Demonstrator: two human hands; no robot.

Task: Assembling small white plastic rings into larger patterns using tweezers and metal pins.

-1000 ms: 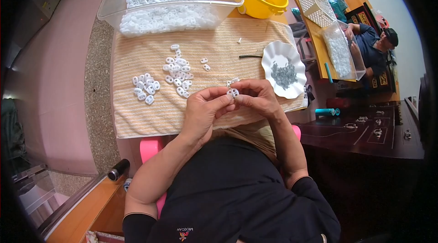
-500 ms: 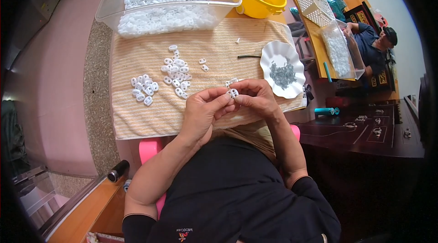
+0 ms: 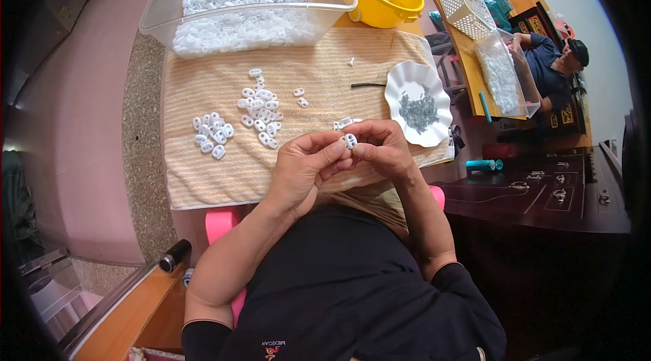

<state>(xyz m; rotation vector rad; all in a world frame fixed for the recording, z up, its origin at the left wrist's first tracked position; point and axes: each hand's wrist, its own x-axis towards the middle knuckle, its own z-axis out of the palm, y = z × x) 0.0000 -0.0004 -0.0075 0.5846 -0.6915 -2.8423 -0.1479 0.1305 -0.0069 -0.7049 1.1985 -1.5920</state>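
Between my fingertips is a small white oval plastic piece with two holes (image 3: 350, 141). My left hand (image 3: 302, 165) pinches it from the left, and my right hand (image 3: 384, 149) grips its right side. Just beyond the fingers lie a few more white pieces (image 3: 345, 121), partly hidden. Similar ovals form a left pile (image 3: 213, 133) and a larger middle pile (image 3: 261, 104); two small pieces (image 3: 300, 97) lie apart. Right of these, a scalloped white plate (image 3: 399, 78) holds many tiny dark grey parts (image 3: 418, 113). A thin black stick (image 3: 367, 85) points toward the plate.
A striped towel (image 3: 203, 188) covers the table. At its far side stand a clear bin (image 3: 325, 6) of white pieces and a yellow tub (image 3: 400, 13). A tiny white part (image 3: 351, 61) lies nearby. Another person (image 3: 546, 66) sits at a table to the right.
The white oval piece has turned slightly in my fingers, its two holes now showing more plainly. Both hands stay nearly in place; the view has shifted a little.
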